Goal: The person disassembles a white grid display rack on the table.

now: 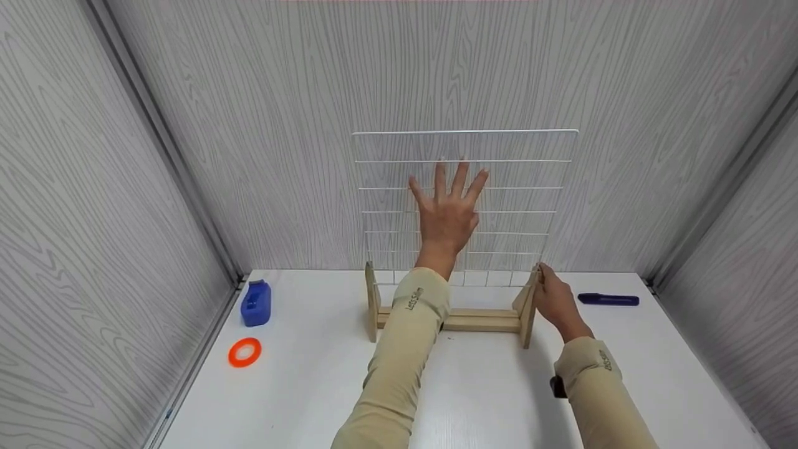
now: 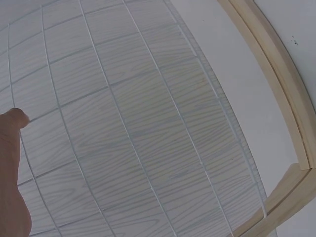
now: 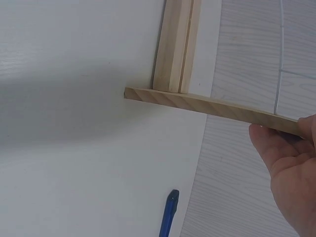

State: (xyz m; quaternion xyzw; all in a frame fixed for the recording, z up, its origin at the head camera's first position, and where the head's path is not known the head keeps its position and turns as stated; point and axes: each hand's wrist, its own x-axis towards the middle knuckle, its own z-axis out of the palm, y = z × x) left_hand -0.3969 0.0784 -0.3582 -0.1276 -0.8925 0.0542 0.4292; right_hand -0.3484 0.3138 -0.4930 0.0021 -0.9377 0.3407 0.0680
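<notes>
A white wire grid (image 1: 464, 131) stands upright in a pale wooden stand (image 1: 480, 323) with two side pieces. My left hand (image 1: 446, 218) lies flat against the grid, fingers straight and spread. Only part of its thumb side (image 2: 10, 148) shows in the left wrist view, beside the wires. At the stand's right end, my right hand (image 1: 558, 302) grips the upper part of the wooden side piece (image 3: 197, 104) between thumb and fingers. The right wrist view shows a grid wire meeting that side piece near the fingertips. My left forearm hides part of the stand's crossbar.
A blue bottle-shaped object (image 1: 256, 304) and an orange ring (image 1: 254, 353) lie at the white table's left. A dark blue, pen-shaped tool (image 1: 608, 300) lies right of my right hand. Wood-grain panels (image 1: 299, 93) rise behind and on both sides.
</notes>
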